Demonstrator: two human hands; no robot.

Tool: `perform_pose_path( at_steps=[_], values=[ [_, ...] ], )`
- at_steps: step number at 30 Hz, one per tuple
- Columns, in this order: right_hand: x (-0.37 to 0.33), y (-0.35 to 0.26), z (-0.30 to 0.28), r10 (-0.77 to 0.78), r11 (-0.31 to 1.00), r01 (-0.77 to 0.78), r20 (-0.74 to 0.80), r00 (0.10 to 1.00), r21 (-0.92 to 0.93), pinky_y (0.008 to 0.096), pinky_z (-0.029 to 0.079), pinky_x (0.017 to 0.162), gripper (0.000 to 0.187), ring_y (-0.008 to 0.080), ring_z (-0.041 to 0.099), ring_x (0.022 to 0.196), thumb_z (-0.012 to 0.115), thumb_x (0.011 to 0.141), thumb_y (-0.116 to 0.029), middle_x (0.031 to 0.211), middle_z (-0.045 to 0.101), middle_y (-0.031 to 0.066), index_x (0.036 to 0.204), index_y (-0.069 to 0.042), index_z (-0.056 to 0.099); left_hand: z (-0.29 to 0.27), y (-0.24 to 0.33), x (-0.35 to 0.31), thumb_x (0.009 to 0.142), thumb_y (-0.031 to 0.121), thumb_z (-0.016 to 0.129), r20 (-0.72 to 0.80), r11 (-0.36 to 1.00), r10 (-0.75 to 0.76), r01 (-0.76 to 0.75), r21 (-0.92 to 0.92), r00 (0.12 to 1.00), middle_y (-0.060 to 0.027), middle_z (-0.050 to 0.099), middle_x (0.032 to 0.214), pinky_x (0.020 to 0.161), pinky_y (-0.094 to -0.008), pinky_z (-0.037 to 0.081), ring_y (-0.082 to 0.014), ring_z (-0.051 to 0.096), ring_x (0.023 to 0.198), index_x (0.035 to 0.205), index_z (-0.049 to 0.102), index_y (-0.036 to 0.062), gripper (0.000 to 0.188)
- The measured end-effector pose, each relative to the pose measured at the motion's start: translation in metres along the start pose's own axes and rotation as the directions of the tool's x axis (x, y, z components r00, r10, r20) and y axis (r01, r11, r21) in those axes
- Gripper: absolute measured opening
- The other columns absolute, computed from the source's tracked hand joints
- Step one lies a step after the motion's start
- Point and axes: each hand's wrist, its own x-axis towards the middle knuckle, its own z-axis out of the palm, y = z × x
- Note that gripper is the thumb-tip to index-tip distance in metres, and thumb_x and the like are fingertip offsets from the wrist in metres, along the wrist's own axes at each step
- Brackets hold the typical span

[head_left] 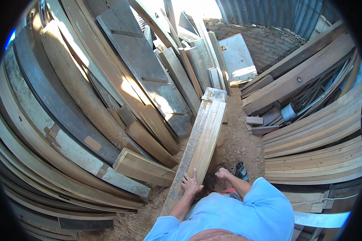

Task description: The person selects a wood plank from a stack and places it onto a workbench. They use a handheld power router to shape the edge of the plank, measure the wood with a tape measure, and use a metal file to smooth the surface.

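In front of me a long pale wooden beam [205, 138] lies on a worn, narrow plank [185, 154] that runs away from my body. My left hand [192, 184] rests on the near end of the beam with its fingers spread. Just right of the beam, my right hand [223, 175] is closed in a fist close to my body. Whatever it may grip is hidden in dark shadow below. At the far end of the plank sits a pale, worn block [214, 94]. A dark and grey shoe [241, 171] shows beside my right forearm.
Long boards [84, 92] lean and lie stacked along the left. A short thick timber [142, 166] lies left of the plank. Stacked planks [313, 160] and heavy beams [301, 76] fill the right, near a small metal can [288, 111]. Sawdust [239, 138] covers the ground.
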Motion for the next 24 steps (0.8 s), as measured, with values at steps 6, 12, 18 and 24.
perform_pose_path(
  at_steps=[6,12,18,24],
  values=[
    [-0.009,0.032,0.004,-0.018,0.995,0.026,-0.085,0.996,0.094,0.0438,0.057,0.079,0.043,0.0343,0.073,0.083,0.062,0.090,-0.036,0.086,0.073,0.0237,0.087,0.005,0.074,-0.008,-0.027,-0.005,0.078,0.052,0.079,0.088,0.992,0.110,-0.105,-0.066,0.990,-0.0282,0.021,0.161,0.113,-0.0559,0.034,-0.0463,0.033,0.142,0.164,0.008,0.0303,0.114],
    [-0.051,0.055,0.048,0.117,0.988,-0.101,-0.129,0.985,0.118,0.0404,0.059,0.066,0.042,0.0290,0.073,0.072,0.063,0.089,-0.036,0.079,0.072,0.0210,0.080,0.003,0.074,0.030,-0.122,-0.011,0.084,0.046,0.072,-0.144,0.886,0.252,-0.288,-0.364,0.957,-0.0272,0.054,0.139,0.109,-0.0456,0.043,-0.0421,0.052,0.129,0.158,0.028,0.0088,0.094],
    [-0.079,0.061,0.084,0.155,0.984,-0.143,-0.107,0.982,0.107,0.0414,0.059,0.068,0.043,0.0322,0.072,0.073,0.063,0.088,-0.035,0.081,0.072,0.0225,0.084,0.006,0.074,0.052,-0.185,-0.119,0.083,0.034,0.073,-0.179,0.983,0.137,-0.156,-0.099,0.974,-0.0282,0.050,0.142,0.111,-0.0517,0.039,-0.0453,0.047,0.132,0.151,0.037,0.0038,0.083],
    [-0.092,0.040,0.113,0.098,0.977,-0.064,-0.162,0.982,0.205,0.0424,0.058,0.067,0.039,0.0309,0.072,0.071,0.062,0.085,-0.031,0.077,0.072,0.0211,0.077,0.005,0.072,0.137,-0.262,-0.196,0.084,0.033,0.073,-0.400,0.995,0.057,-0.021,0.096,0.915,-0.0284,0.041,0.150,0.113,-0.0549,0.035,-0.0481,0.041,0.136,0.151,0.038,0.0053,0.080]
  ],
)
